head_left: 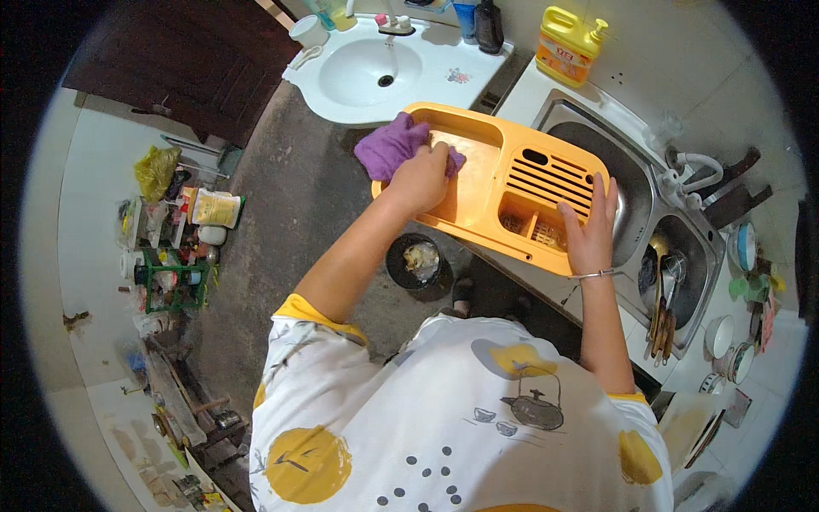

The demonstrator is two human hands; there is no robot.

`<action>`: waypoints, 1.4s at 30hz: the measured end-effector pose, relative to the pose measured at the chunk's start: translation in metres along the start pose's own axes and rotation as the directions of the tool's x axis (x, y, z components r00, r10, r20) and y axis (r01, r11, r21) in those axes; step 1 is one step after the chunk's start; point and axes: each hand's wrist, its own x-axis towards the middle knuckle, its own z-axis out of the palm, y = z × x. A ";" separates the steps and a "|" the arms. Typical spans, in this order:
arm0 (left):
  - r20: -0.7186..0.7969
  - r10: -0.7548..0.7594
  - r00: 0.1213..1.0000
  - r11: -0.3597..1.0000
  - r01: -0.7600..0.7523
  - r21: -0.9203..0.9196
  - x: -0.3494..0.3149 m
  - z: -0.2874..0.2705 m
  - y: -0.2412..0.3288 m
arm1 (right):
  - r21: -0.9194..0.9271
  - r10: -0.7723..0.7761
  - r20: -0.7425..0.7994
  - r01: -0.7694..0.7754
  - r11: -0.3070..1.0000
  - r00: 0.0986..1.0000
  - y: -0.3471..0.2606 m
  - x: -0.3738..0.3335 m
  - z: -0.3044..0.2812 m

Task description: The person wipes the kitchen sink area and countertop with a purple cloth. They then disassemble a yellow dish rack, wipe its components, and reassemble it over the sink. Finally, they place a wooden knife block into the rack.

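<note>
Orange tray (478, 183) wiped over a steel sink (636, 200)
Left hand (420, 177) presses a purple cloth (391, 145) into the tray — right hand (589, 230), fingers spread flat, steadies its slotted end.

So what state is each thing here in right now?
Orange tray: tilted over the sink, held.
Purple cloth: bunched, pressed on the tray.
Left hand: on the cloth.
Right hand: flat on the tray's edge.
Yellow bottle: upright, capped.
Sink: holds utensils.
</note>
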 end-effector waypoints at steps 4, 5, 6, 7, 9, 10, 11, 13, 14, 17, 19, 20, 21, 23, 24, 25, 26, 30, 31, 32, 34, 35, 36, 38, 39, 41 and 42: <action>0.126 0.117 0.985 0.958 -0.079 -0.277 -0.007 0.011 0.004 | -0.005 -0.013 0.022 0.013 1.000 1.000 -0.001 0.002 -0.002; 0.166 0.186 0.968 0.928 -0.118 -0.354 -0.009 0.013 0.006 | -0.014 -0.012 0.020 0.012 1.000 1.000 0.000 0.001 -0.002; 0.166 0.208 0.964 0.918 -0.134 -0.373 -0.008 0.015 0.012 | -0.024 -0.017 0.017 0.017 1.000 1.000 -0.001 0.001 -0.003; 0.204 0.188 0.961 0.895 -0.082 -0.438 -0.006 0.017 0.014 | -0.033 -0.023 0.014 0.023 0.999 1.000 -0.001 0.001 -0.003; 0.279 0.159 0.947 0.832 0.023 -0.554 0.000 0.019 0.013 | -0.028 -0.011 0.028 0.011 1.000 1.000 0.000 0.002 -0.003; 0.288 0.119 0.950 0.764 0.098 -0.638 0.000 0.020 0.012 | -0.026 -0.007 0.033 0.007 1.000 0.999 0.000 0.003 -0.002; 0.182 0.089 0.979 0.587 0.096 -0.804 -0.001 0.018 0.012 | -0.024 -0.008 0.035 0.009 1.000 0.999 -0.001 0.005 -0.002; 0.013 -0.036 0.999 0.149 0.019 -0.989 -0.015 -0.010 0.036 | -0.025 0.003 0.042 -0.002 1.000 0.999 0.002 0.004 -0.002; -0.028 0.024 0.999 0.238 -0.033 -0.971 -0.026 -0.027 0.057 | -0.042 0.008 0.041 -0.006 0.999 0.999 0.004 0.002 -0.001; -0.283 0.450 0.847 0.790 -0.526 -0.315 -0.029 0.015 0.068 | -0.059 -0.009 0.056 0.012 0.998 0.998 -0.002 0.006 0.007; -0.304 0.478 0.824 0.856 -0.515 -0.049 -0.044 0.027 0.079 | -0.047 0.005 0.062 -0.002 0.999 0.998 0.000 0.003 0.003; -0.339 0.450 0.826 0.856 -0.507 -0.100 -0.050 0.024 0.076 | -0.022 -0.040 0.058 0.042 0.999 0.998 0.002 0.004 0.004; -0.364 0.427 0.828 0.847 -0.507 -0.159 -0.058 0.025 0.074 | -0.024 -0.041 0.056 0.042 0.999 0.998 0.002 0.001 0.004; -0.429 0.377 0.821 0.844 -0.495 -0.205 -0.068 0.024 0.061 | -0.032 -0.038 0.051 0.040 0.999 0.998 0.000 0.000 0.004; -0.466 0.360 0.808 0.850 -0.490 -0.192 -0.076 0.022 0.046 | -0.033 -0.046 0.047 0.047 0.998 0.998 0.003 0.000 0.004; -0.497 0.350 0.794 0.856 -0.487 -0.175 -0.083 0.021 0.031 | -0.027 -0.040 0.056 0.041 0.999 0.998 0.002 0.000 0.004; -0.523 0.288 0.802 0.901 -0.413 -0.137 -0.087 0.017 0.013 | -0.023 -0.032 0.063 0.034 0.999 0.997 0.000 0.000 0.003; -0.601 -0.151 0.785 0.924 -0.105 -0.368 -0.078 0.014 -0.069 | -0.031 -0.024 0.063 0.026 0.999 0.998 0.003 0.000 0.006; -0.604 -0.256 0.755 0.860 -0.107 -0.499 -0.070 0.018 -0.086 | -0.056 -0.033 0.059 0.036 0.998 0.998 0.005 0.000 0.008; -0.608 -0.272 0.746 0.866 -0.085 -0.492 -0.068 0.017 -0.085 | -0.041 -0.023 0.058 0.026 0.999 0.998 0.004 -0.001 0.007; -0.627 -0.295 0.721 0.881 -0.048 -0.471 -0.062 0.008 -0.081 | -0.005 -0.011 0.046 0.011 1.000 0.999 0.000 0.002 0.006; -0.674 -0.298 0.676 0.900 -0.036 -0.434 -0.058 0.008 -0.087 | -0.020 -0.007 0.047 0.008 1.000 0.999 0.000 0.002 0.008; -0.720 -0.297 0.628 0.917 -0.021 -0.398 -0.055 0.010 -0.099 | -0.033 -0.004 0.047 0.006 0.999 0.999 0.001 0.001 0.009; -0.783 -0.369 0.500 0.887 -0.062 -0.458 -0.054 0.008 -0.122 | -0.025 -0.017 0.039 0.018 1.000 0.999 0.004 0.002 0.008; -0.789 -0.448 0.421 0.834 -0.120 -0.538 -0.056 0.004 -0.132 | -0.029 -0.014 0.037 0.015 0.999 0.999 0.004 0.001 0.007; -0.720 -0.615 0.322 0.579 -0.436 -0.689 -0.064 -0.007 -0.129 | -0.039 -0.005 0.028 0.006 0.999 1.000 0.005 0.002 0.008; -0.708 -0.610 0.356 0.498 -0.523 -0.692 -0.072 -0.018 -0.107 | -0.064 -0.013 0.036 0.015 0.998 0.999 0.003 0.002 0.007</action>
